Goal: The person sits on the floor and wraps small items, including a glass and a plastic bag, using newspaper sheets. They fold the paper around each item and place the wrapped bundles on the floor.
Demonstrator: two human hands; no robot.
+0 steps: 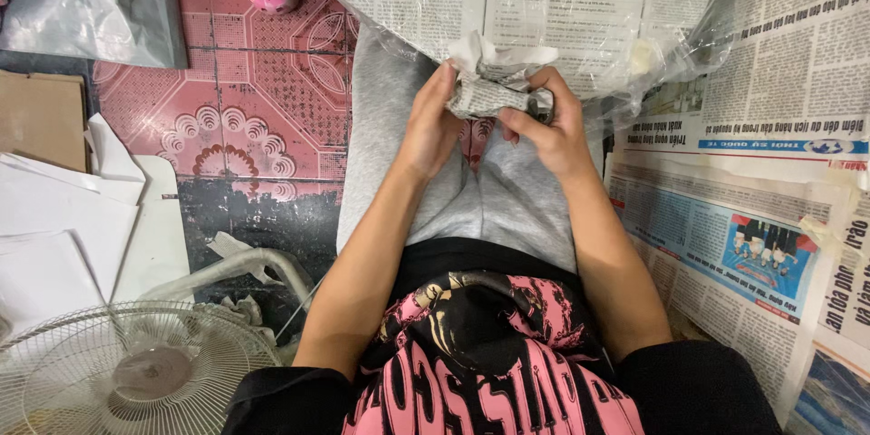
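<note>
With both thumbs pinching the crumpled newspaper bundle (494, 91), the left hand (426, 122) at nine o'clock should brace while the right hand (553, 127) at three o'clock tucks folds snugly

Small bundle wrapped in crumpled newspaper (494, 91), roughly cylindrical, lying crosswise, loose paper sticking up at top, held above lap in grey trousers

Lighting even, moderately bright, from overhead. Soft shadows only; dark patch on floor (245, 208) below tiles. Mild glare on clear plastic sheet (671, 54) at top right. Focus sharp centrally; slight wide-angle stretch toward edges.
</note>
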